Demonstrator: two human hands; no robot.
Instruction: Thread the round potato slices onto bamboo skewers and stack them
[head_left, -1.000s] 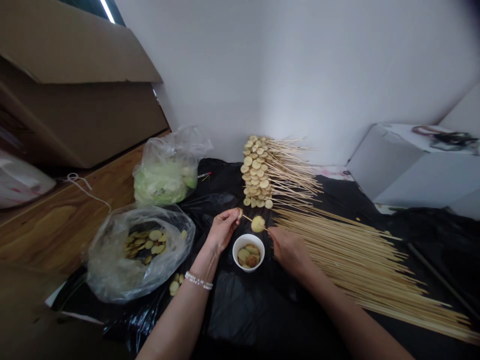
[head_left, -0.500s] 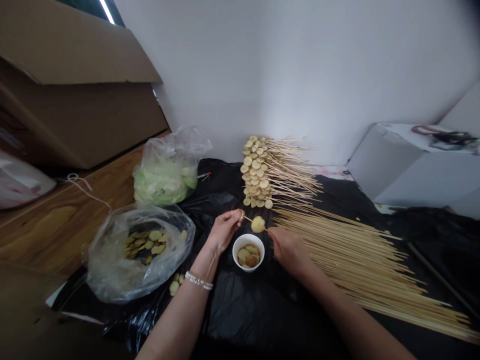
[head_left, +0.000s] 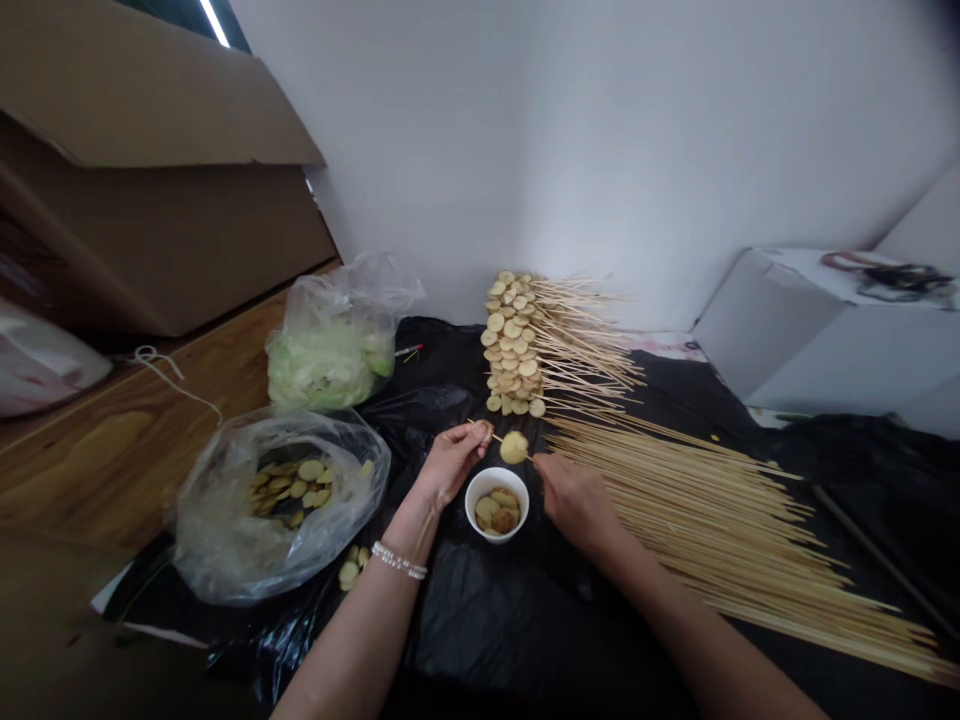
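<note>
My left hand pinches a small potato slice on the tip of a thin bamboo skewer. My right hand grips that skewer's other end. A yellow potato slice sits threaded on the skewer between the two hands. Just below it stands a small white bowl with a few slices inside.
Finished potato skewers are stacked by the wall. Several bare skewers lie spread to the right on black plastic sheeting. A clear bag of potato slices and a bag of cabbage sit left. Cardboard boxes stand far left, a white box right.
The skewer's tip has come through the slice under my left fingers and now sticks out to the left. Both hands have dropped slightly.
</note>
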